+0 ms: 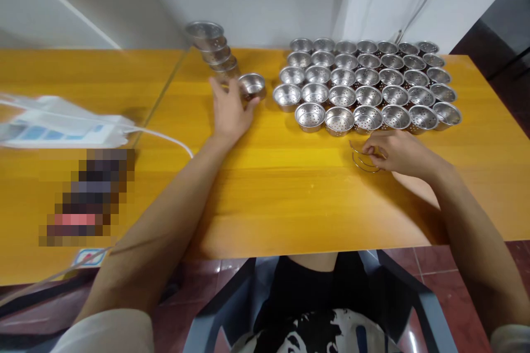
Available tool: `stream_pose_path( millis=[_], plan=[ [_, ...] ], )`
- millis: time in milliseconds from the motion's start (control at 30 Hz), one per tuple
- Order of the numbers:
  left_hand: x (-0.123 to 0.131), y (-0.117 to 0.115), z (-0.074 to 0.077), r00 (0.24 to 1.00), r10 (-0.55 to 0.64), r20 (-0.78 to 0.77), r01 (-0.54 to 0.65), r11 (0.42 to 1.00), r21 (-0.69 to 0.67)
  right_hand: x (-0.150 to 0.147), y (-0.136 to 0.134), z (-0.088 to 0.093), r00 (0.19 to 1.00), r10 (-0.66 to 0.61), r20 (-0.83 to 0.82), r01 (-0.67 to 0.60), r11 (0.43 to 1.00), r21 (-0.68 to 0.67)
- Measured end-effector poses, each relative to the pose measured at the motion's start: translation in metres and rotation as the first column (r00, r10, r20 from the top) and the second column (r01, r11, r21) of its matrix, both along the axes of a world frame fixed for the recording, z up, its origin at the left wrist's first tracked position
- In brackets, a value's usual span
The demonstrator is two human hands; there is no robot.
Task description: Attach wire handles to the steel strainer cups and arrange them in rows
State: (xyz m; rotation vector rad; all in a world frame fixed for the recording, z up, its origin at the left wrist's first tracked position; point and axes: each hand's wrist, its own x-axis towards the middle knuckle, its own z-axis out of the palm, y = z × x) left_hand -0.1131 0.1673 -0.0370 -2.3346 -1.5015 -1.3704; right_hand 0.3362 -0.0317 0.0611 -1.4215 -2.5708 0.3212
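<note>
My left hand (pixel 232 113) is at the back of the table, thumb and fingers closed around the near side of a small perforated metal cup (pixel 252 84). Just behind its fingers leans a stack of similar cups (pixel 215 52), tilted to the left and blurred. Over the table's right half, my right hand (pixel 393 153) pinches thin curved wire rings (pixel 364 165) between thumb and fingers; their exact shape is hard to make out. Beyond it, several rows of upright perforated metal cups (pixel 367 96) stand close together, the nearest row almost at my knuckles.
On the left of the yellow wooden table (pixel 265 198) lies a white power strip (pixel 62 124) with a white cable (pixel 165 137). A pixelated dark object (pixel 89 193) lies nearer to me. A wall closes off the table's back edge.
</note>
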Motion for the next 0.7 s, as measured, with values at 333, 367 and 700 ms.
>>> stream_pose_path(
  millis=[333, 367, 700],
  plan=[
    [0.039, -0.079, 0.072, 0.970, -0.201, 0.139, 0.178, 0.970, 0.163, 0.003, -0.005, 0.021, 0.901, -0.072, -0.428, 0.066, 0.997, -0.029],
    [0.047, -0.099, 0.075, 0.942, -0.315, 0.113, 0.305, 0.947, 0.099, 0.000, -0.007, 0.024, 0.854, -0.102, -0.510, 0.066, 0.994, -0.090],
    [0.085, -0.181, 0.058, 0.616, -0.681, 0.397, 0.784, 0.480, -0.394, -0.053, -0.024, 0.007, 0.811, -0.108, -0.576, 0.102, 0.994, -0.042]
  ],
)
